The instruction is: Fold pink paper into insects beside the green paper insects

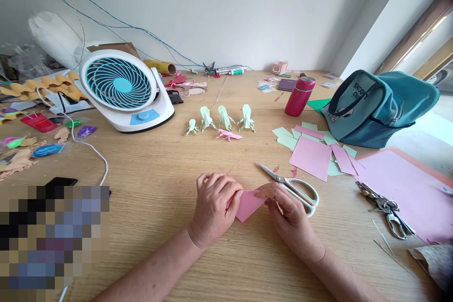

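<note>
A folded pink paper (248, 205) lies on the wooden table (159, 165) between my two hands. My left hand (213, 207) pinches its left edge with curled fingers. My right hand (290, 214) presses and pinches its right corner. White-handled scissors (292, 185) lie just behind my right hand. Further back stand several green origami figures (226, 119) and one pink origami figure (229, 135).
A white and blue fan (123, 89) with a white cable stands at the back left. A red bottle (299, 96), a teal bag (375, 104), loose pink and green paper sheets (314, 151) and a bunch of keys (387, 207) lie to the right. Craft scraps crowd the left edge.
</note>
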Demonstrator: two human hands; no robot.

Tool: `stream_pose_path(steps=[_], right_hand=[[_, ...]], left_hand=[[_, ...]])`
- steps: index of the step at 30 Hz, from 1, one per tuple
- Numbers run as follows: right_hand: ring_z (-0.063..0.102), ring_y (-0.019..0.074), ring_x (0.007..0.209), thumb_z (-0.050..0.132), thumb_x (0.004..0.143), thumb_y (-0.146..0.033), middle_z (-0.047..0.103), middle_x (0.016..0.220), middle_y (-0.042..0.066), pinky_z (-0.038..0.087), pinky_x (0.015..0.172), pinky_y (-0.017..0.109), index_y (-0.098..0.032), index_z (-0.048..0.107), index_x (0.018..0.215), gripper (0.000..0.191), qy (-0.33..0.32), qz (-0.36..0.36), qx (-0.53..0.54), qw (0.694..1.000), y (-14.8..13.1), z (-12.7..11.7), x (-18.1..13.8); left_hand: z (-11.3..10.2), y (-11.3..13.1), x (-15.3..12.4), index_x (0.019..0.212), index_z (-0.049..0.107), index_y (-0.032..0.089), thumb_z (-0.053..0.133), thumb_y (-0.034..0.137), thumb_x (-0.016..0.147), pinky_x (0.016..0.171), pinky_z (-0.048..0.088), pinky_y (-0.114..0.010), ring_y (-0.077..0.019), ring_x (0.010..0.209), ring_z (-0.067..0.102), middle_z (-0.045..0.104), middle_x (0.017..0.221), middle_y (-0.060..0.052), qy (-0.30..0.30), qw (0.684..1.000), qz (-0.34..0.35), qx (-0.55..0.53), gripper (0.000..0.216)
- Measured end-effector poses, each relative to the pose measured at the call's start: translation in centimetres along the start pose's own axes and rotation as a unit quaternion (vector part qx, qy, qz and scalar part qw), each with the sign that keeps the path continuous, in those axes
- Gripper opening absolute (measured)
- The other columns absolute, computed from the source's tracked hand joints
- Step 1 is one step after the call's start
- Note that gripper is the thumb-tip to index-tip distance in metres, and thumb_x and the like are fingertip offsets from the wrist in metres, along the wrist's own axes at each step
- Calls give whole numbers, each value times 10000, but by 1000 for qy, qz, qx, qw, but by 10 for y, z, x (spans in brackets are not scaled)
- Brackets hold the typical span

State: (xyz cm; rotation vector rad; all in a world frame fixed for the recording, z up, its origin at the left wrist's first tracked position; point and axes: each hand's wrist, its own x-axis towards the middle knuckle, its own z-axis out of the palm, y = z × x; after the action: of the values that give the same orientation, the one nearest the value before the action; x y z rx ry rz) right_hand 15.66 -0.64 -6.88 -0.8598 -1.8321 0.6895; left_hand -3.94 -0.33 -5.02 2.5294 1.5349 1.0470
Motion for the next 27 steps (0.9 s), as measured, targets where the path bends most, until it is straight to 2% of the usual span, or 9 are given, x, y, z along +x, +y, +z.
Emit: stream_pose_path(steps=[3,7,13,19,27], right_hand=[[621,185,915,411,923,-17,645,952,55,490,800,332,-215,628,1008,306,1,-8,-1,1000,-1,0,0],[624,184,938,408,925,-14,647,983,58,496,805,327,-220,642,1025,327,-14,-6,1,1000,-3,0,-2],[622,181,941,405,929,-13,644,1000,57,499,783,315,-233,648,1051,350,-14,-6,4,1000,-1,1,-3],[614,193,969,417,917,-15,627,1025,73,496,815,331,-225,660,1023,338,-12,-10,-13,1000,-1,1,-1],[607,191,865,428,920,-46,624,928,61,516,788,342,-221,654,1067,321,-76,6,-17,997,-5,-2,0]], left_hand=[[-1,-2,0,856,594,202,479,126,921,878,335,-400,-175,791,582,665,766,6,-6,1000,30,1,153],[3,-4,-1,877,560,189,443,66,911,789,394,-336,-159,727,559,637,758,-1,-19,997,66,-38,173],[6,-5,-2,948,575,183,426,17,892,752,454,-283,-164,797,573,617,839,-32,-49,993,58,-93,230],[4,-5,-1,1028,581,183,393,54,940,746,477,-274,-158,821,592,628,875,-38,-66,990,66,-108,244],[5,-13,1,1028,542,195,375,25,917,753,480,-271,-159,852,609,627,909,-33,-132,983,76,-105,263]])
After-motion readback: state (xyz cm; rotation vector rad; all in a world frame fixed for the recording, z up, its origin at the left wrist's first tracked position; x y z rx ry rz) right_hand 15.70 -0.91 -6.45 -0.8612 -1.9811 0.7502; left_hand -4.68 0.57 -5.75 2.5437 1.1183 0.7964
